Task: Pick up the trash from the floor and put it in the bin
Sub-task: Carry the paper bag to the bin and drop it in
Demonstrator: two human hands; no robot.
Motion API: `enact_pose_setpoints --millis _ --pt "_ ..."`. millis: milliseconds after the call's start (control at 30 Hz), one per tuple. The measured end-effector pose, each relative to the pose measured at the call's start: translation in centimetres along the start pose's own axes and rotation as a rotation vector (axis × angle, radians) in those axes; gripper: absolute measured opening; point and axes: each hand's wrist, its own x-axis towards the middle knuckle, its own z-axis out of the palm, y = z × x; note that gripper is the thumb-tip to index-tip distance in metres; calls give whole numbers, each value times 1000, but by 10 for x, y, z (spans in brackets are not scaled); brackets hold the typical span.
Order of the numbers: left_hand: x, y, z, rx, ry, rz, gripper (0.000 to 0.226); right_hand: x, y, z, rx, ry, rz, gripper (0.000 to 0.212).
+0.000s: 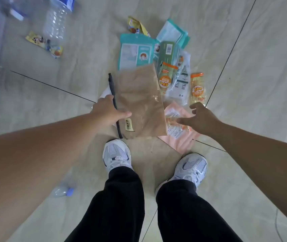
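A brown zip bag (pixel 139 100) with a black zipper edge is lifted above the tiled floor, and my left hand (pixel 107 109) grips its left edge. My right hand (pixel 201 117) hovers open, fingers spread, over a pink wrapper (pixel 183 137) and a small orange-printed packet (pixel 176 124). Beyond lie a teal pouch (pixel 135 51), a green packet (pixel 167 51), two orange snack wrappers (pixel 167 77) (pixel 197 88), a clear printed bag (pixel 182 81) and a teal-edged bag (pixel 172 32). No bin shows in view.
A clear plastic bottle (pixel 56 21) and yellow snack wrappers (pixel 45 43) (pixel 136 26) lie at the far left and centre. A small bottle with a purple cap (pixel 64 191) sits near my left arm. My two white sneakers (pixel 117 154) (pixel 191 168) stand just before the pile.
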Motion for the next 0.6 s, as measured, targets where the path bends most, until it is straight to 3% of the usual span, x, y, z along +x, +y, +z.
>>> enact_pose_setpoints --millis 233,300,367,400,467,600 --pt "35 1 33 -47 182 -86 131 30 4 35 -283 67 -6 90" --pt "40 1 38 -61 190 -110 131 31 6 42 -335 36 31 75" --pt "40 4 40 -69 177 -142 128 28 9 47 -346 -54 21 45" --pt "41 7 41 -63 160 -152 126 28 10 50 -332 -89 -5 29" --pt "40 10 41 -29 114 -159 121 25 12 52 -270 -94 -35 34" --pt "40 14 41 -58 170 -175 109 32 9 43 43 113 80 8"
